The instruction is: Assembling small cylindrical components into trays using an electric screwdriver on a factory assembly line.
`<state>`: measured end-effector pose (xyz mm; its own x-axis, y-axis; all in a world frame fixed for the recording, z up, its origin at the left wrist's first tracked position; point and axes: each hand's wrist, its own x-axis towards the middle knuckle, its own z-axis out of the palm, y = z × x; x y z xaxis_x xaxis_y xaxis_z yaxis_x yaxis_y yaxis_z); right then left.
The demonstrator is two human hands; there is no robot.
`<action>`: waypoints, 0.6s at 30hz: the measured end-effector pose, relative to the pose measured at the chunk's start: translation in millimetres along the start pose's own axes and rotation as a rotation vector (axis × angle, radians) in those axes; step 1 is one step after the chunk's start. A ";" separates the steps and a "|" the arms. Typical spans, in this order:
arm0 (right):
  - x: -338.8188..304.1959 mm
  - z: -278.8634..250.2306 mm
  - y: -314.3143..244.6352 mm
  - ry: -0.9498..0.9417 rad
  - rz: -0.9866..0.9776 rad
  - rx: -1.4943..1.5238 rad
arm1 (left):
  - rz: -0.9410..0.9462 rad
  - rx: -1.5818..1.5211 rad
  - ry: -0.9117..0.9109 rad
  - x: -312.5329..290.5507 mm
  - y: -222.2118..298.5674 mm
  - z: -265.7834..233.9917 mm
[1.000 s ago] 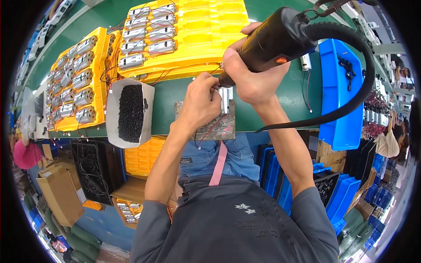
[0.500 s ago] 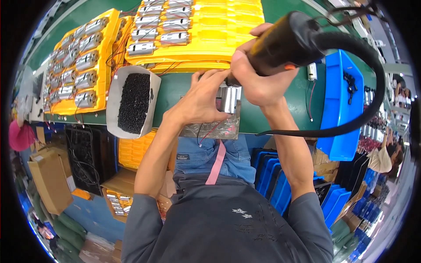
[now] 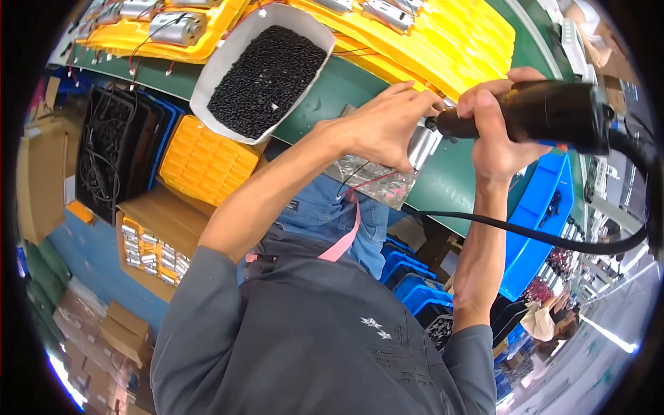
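Observation:
My left hand [image 3: 384, 130] is closed around a silver cylindrical motor [image 3: 423, 147], thumb on one end and fingertips near the other. The motor rests on a shiny metal plate [image 3: 384, 185], its thin red and black wires trailing toward my lap. In my right hand [image 3: 494, 135] is a black electric screwdriver [image 3: 553, 114], gripped around its body, with a thick black cable behind it. The screwdriver's tip is beside my left fingers at the motor's far end; whether it touches the motor I cannot tell.
A white box [image 3: 321, 41] of small black screws stands left of my hands. Yellow moulded trays [image 3: 477, 48] with motors lie along the back of the green table [image 3: 315, 97]. At the right is a blue bin [image 3: 536, 200]. The screwdriver's cable [image 3: 532, 238] crosses over my right forearm.
My view has swung, so the table now lies slanted and the screw box appears larger. The screwdriver appears nearly level and farther right. Both hands keep their grips.

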<state>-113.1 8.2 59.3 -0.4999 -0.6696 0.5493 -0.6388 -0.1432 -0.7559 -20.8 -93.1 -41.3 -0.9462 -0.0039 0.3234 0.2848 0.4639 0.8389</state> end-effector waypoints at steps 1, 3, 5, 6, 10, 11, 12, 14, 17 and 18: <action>-1.5 2.0 1.0 0.045 0.035 0.067 | -0.005 -0.021 -0.016 0.6 -0.5 -1.1; -3.8 5.4 2.7 0.137 0.108 0.198 | -0.011 -0.009 -0.008 0.7 -1.6 -4.0; 0.0 8.0 4.3 0.091 0.077 0.142 | -0.009 0.010 -0.008 -0.2 -2.4 -7.0; 0.8 6.2 5.1 0.061 0.042 0.083 | -0.006 0.016 -0.011 0.3 -1.2 -6.7; 1.5 1.3 1.9 0.040 0.015 0.046 | -0.016 0.023 -0.059 5.6 5.2 -4.5; 0.8 -0.8 0.8 0.051 0.021 0.046 | -0.009 0.036 -0.036 6.5 4.7 -3.8; -1.6 -2.5 1.0 0.076 0.008 0.030 | 0.001 0.050 -0.013 7.5 4.7 -3.5; -9.5 -4.7 3.7 0.031 0.076 -0.021 | 0.052 0.071 -0.010 7.3 8.0 -3.3; -13.5 -28.6 -11.4 0.166 0.078 0.040 | 0.062 0.191 -0.021 0.0 22.9 -10.1; -23.0 -37.2 -23.8 0.282 0.069 0.155 | 0.058 0.315 0.011 -1.8 34.7 -15.4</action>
<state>-108.1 54.1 77.9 -0.6949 -0.4567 0.5554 -0.5117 -0.2285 -0.8282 -6.9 -90.6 -6.0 -0.9278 0.0217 0.3726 0.2748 0.7151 0.6427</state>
